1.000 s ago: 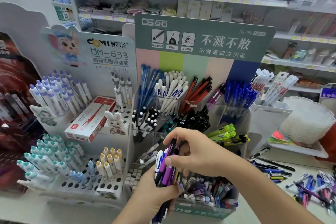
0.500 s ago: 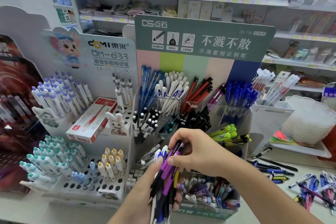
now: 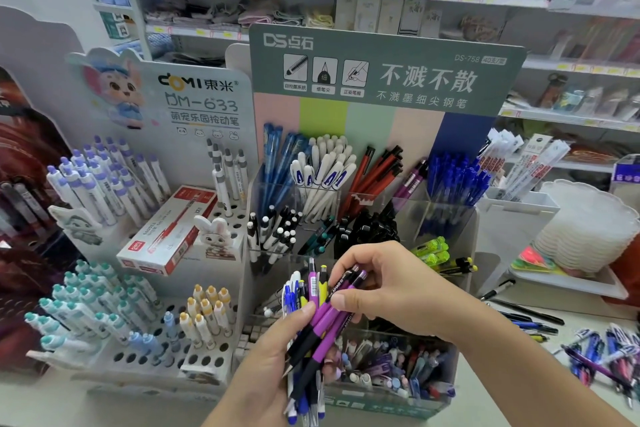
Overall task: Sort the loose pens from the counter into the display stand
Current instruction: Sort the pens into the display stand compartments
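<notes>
Left hand [image 3: 277, 350] grips a mixed bundle of pens [image 3: 308, 340] upright, just in front of the display stand [image 3: 388, 80]. Right hand [image 3: 391, 291] pinches two purple pens [image 3: 346, 288] at the bundle's top. More loose pens [image 3: 602, 354] lie on the counter [image 3: 519, 392], right.

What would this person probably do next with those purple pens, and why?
Probably lift the purple pens clear of the bundle and carry them toward the stand's purple pen compartment: the right hand pinches their tops while the left hand grips the rest.
</notes>
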